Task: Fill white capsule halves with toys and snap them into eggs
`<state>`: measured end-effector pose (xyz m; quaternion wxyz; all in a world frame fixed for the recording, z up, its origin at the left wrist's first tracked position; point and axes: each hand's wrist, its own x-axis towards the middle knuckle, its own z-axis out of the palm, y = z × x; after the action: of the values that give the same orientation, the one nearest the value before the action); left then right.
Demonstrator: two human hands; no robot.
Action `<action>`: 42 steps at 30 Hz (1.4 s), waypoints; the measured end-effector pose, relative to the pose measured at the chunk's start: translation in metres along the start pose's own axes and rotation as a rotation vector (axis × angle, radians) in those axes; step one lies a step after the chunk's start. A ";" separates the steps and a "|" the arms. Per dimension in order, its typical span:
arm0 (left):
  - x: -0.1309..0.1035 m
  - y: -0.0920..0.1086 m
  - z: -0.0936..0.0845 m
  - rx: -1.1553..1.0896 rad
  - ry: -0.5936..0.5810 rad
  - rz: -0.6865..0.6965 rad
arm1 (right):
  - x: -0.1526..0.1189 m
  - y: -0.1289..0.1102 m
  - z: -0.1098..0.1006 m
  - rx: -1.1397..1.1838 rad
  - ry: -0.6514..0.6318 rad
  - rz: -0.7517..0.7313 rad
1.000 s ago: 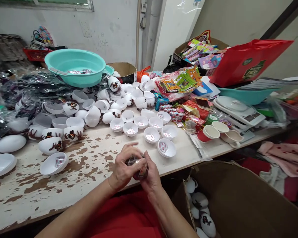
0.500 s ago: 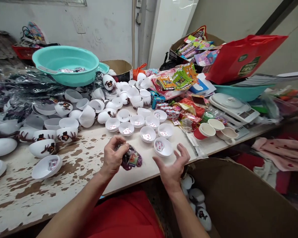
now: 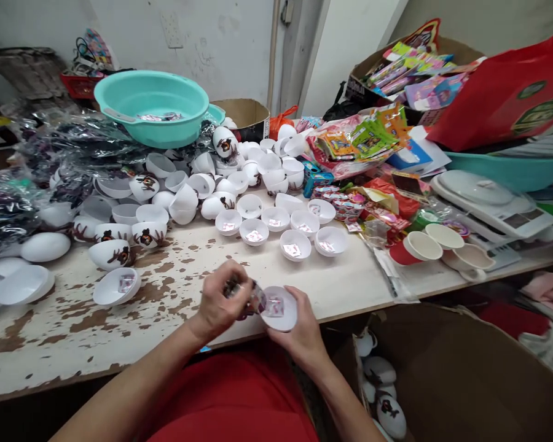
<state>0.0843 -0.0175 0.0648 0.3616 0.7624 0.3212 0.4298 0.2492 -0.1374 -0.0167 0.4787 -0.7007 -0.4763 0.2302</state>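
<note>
My right hand (image 3: 303, 328) is wrapped round a white plastic egg half (image 3: 286, 316), tilted toward me near the table's front edge. A small pink-and-white sachet (image 3: 274, 306) lies inside it. My left hand (image 3: 225, 302) pinches a clear packet with dark purple contents (image 3: 257, 299), right at the shell's left rim; the fingers hide part of it. Behind my hands stand several egg halves (image 3: 295, 245), most with a similar sachet in them. Off to the left, another egg half (image 3: 117, 286) also holds a sachet.
White and printed egg shells (image 3: 183, 202) crowd the table's back, beside a turquoise basin (image 3: 154, 132) and purple packets (image 3: 78, 144). Toward the right are candy bags (image 3: 357, 144), paper cups (image 3: 421, 247) and a white scale (image 3: 493, 199). Below right, a cardboard box (image 3: 470, 368) contains closed eggs (image 3: 391, 414).
My right hand, open before, has taken hold of the front egg half and brought it toward me. My left hand has brought the purple packet to its rim. The view has shifted left.
</note>
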 end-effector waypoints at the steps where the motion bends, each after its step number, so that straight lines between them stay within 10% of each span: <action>1: -0.005 0.001 0.003 0.043 -0.093 0.167 | -0.002 -0.006 0.011 0.056 -0.053 -0.001; 4: -0.018 -0.007 0.015 0.071 -0.304 0.424 | 0.005 -0.018 0.040 0.217 -0.126 -0.049; 9: -0.018 -0.035 0.016 -0.021 -0.183 0.087 | 0.021 -0.023 0.062 0.394 -0.321 -0.112; 18: -0.023 -0.046 -0.003 0.030 -0.373 0.210 | 0.033 -0.022 0.077 0.466 -0.304 0.016; 25: -0.014 -0.046 -0.001 -0.043 -0.423 -0.116 | 0.040 -0.023 0.090 0.428 -0.321 0.023; 30: -0.007 -0.045 -0.005 0.089 -0.456 -0.006 | 0.041 -0.029 0.086 0.367 -0.228 -0.016; 33: 0.003 -0.047 -0.044 0.050 -0.421 -0.089 | 0.039 -0.030 0.083 0.349 -0.250 -0.026; 38: 0.027 -0.094 -0.185 0.680 0.296 -0.451 | 0.032 -0.025 0.082 0.336 -0.288 0.000; 42: 0.027 -0.142 -0.267 0.815 0.218 -0.684 | 0.028 -0.020 0.083 0.326 -0.287 0.036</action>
<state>-0.1661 0.1532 0.0571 0.1207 0.6438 0.7274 0.2047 0.1876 -0.0727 -0.0310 0.5088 -0.5823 -0.4836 0.4101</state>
